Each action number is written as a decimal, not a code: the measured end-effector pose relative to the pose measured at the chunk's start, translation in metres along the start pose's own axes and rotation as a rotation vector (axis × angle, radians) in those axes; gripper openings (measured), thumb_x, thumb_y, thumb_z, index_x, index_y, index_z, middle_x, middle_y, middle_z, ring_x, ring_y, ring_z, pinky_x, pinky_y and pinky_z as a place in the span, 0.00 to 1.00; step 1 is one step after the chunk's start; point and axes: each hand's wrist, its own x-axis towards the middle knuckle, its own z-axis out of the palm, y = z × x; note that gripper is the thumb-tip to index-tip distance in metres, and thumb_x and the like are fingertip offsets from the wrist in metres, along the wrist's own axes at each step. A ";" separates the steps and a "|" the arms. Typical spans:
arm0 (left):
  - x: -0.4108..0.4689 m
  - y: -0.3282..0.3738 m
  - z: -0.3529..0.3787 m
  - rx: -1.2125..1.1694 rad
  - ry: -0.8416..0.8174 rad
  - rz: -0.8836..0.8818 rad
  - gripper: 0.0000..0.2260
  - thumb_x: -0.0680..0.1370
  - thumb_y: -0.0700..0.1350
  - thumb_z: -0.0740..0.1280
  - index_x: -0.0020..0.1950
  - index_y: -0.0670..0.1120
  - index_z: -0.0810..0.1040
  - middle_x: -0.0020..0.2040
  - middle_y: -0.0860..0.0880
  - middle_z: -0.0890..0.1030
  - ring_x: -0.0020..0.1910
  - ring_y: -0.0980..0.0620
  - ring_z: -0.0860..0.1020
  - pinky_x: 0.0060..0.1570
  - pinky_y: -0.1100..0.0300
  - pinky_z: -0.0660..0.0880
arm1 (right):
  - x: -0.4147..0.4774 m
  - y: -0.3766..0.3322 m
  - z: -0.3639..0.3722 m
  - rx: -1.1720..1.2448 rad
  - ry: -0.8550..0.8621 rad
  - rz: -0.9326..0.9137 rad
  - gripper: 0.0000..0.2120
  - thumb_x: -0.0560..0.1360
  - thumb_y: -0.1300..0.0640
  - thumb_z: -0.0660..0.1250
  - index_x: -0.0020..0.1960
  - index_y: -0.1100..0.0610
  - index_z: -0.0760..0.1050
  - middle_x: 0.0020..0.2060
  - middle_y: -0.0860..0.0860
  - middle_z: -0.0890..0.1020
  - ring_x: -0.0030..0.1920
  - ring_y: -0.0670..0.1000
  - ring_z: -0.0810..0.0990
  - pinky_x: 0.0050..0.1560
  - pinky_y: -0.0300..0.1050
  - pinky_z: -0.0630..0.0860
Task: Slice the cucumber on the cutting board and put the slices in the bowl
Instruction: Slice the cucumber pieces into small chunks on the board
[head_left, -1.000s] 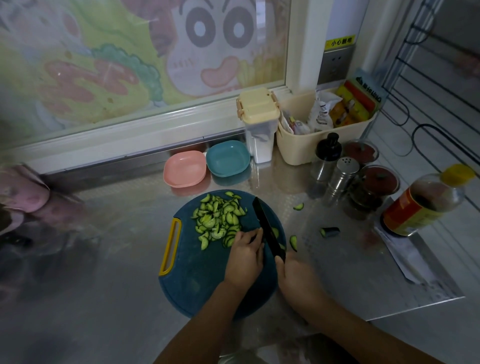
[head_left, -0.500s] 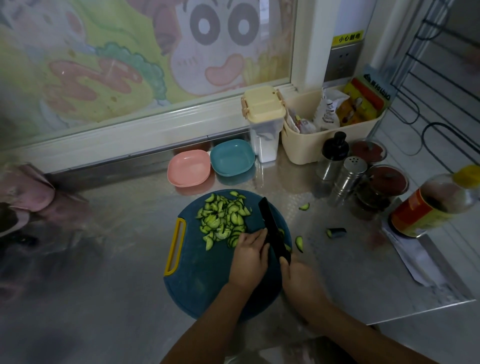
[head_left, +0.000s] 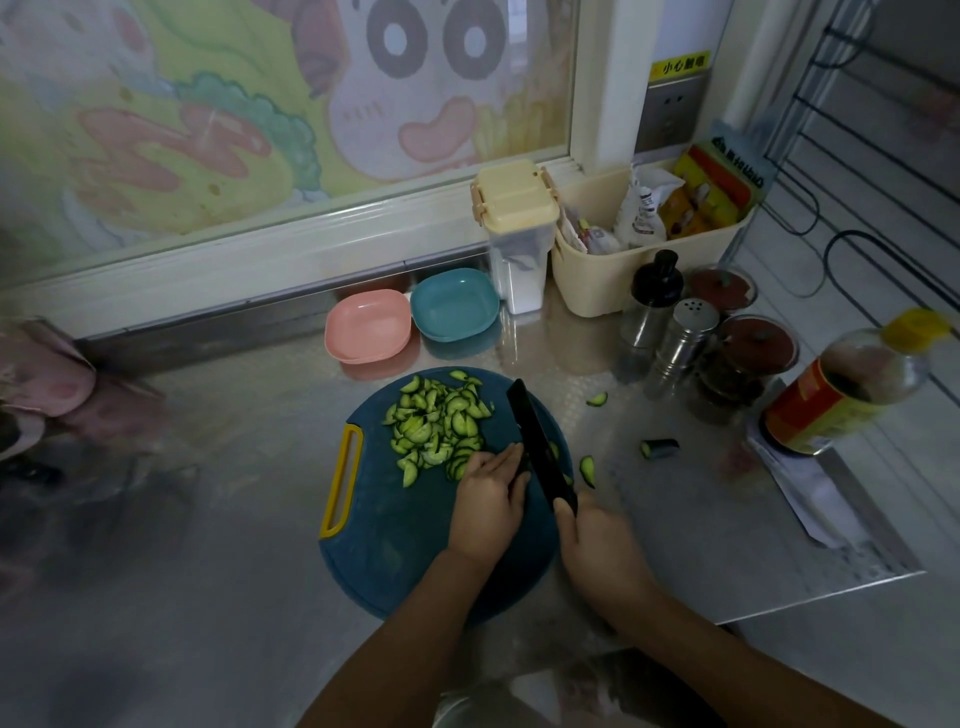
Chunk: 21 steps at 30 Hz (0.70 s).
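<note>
— Where are the cucumber slices (head_left: 439, 423)?
— Heaped on the cutting board (head_left: 395, 540), just beyond the left hand's (head_left: 488, 501) flat fingertips.
— And the right hand (head_left: 597, 545)?
— It grips the knife (head_left: 535, 441), blade just beside the left hand.

The shiny table (head_left: 234, 519) holds a round blue board (head_left: 395, 530). Behind it a pink bowl (head_left: 369, 325) and a blue bowl (head_left: 454, 304) sit side by side. On the right stand a box (head_left: 517, 244), a basket (head_left: 597, 291), shakers (head_left: 685, 332) and a bottle (head_left: 841, 389). Some cucumber bits (head_left: 597, 399) lie beside the board.

Right hand (head_left: 597, 545) hides knife (head_left: 532, 441) handle; pink blur (head_left: 47, 384), perhaps cloth.
</note>
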 end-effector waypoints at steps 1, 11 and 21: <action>0.000 0.000 0.000 -0.004 -0.005 0.000 0.16 0.72 0.40 0.67 0.58 0.37 0.79 0.52 0.43 0.83 0.46 0.53 0.70 0.49 0.65 0.68 | 0.000 0.000 0.000 -0.003 0.001 0.003 0.16 0.82 0.53 0.50 0.59 0.62 0.70 0.42 0.54 0.78 0.38 0.50 0.76 0.31 0.38 0.66; 0.001 0.002 -0.003 -0.015 0.004 0.014 0.16 0.71 0.38 0.69 0.59 0.37 0.79 0.53 0.44 0.82 0.45 0.49 0.73 0.50 0.67 0.66 | -0.003 0.001 -0.001 -0.127 0.003 0.041 0.16 0.82 0.51 0.50 0.55 0.61 0.71 0.42 0.55 0.79 0.35 0.48 0.73 0.32 0.39 0.63; -0.002 0.002 -0.008 0.024 -0.013 0.001 0.16 0.72 0.37 0.70 0.60 0.40 0.79 0.54 0.45 0.82 0.49 0.44 0.76 0.52 0.61 0.70 | -0.005 0.003 -0.003 -0.086 -0.019 0.101 0.16 0.82 0.51 0.51 0.52 0.62 0.71 0.33 0.47 0.72 0.30 0.42 0.69 0.26 0.35 0.63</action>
